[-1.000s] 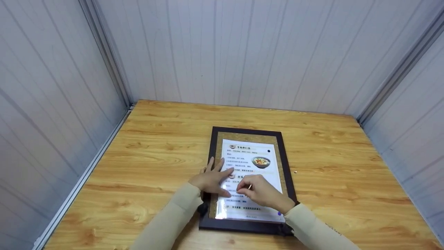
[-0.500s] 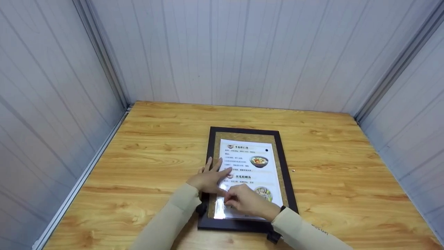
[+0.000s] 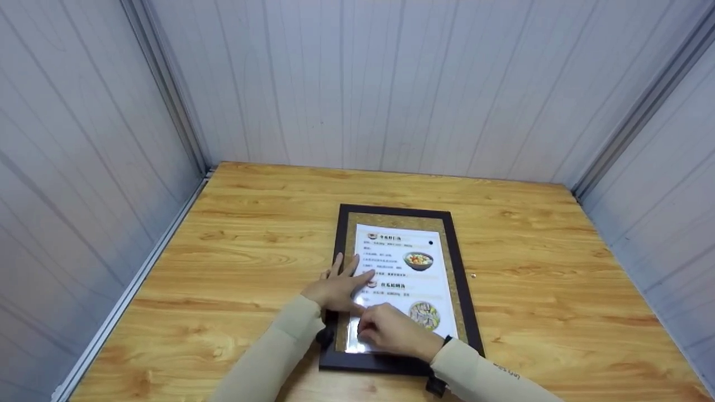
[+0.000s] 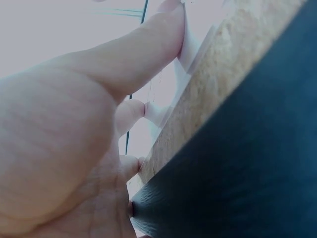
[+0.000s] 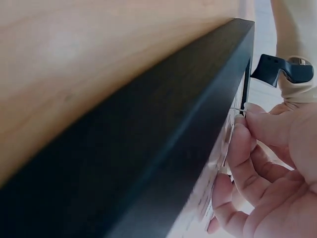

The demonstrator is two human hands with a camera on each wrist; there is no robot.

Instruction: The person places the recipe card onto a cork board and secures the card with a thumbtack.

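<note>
A black-framed corkboard (image 3: 391, 219) lies flat on the table, with a glossy laminated recipe sheet (image 3: 391, 257) on it. My left hand (image 3: 335, 291) spreads over the board's left side, its fingertips pressing on the sheet; the left wrist view shows them along the sheet's edge beside the cork (image 4: 208, 84). My right hand (image 3: 399, 330) is low over the sheet near its lower left corner, close to the left thumb. Between right thumb and index finger it pinches a pushpin (image 5: 237, 109); its thin needle shows, the head is hidden. A black pin head (image 3: 430, 243) marks the sheet's upper right corner.
A tiny shiny object (image 3: 473, 275) lies on the wooden table (image 3: 251, 234) just right of the frame; it is too small to identify. Pale panel walls (image 3: 357, 84) close off the back and both sides.
My right hand has moved left and slightly down, from the sheet's middle to near its lower left corner. A blue dot at the lower right is now covered. The left hand stays put.
</note>
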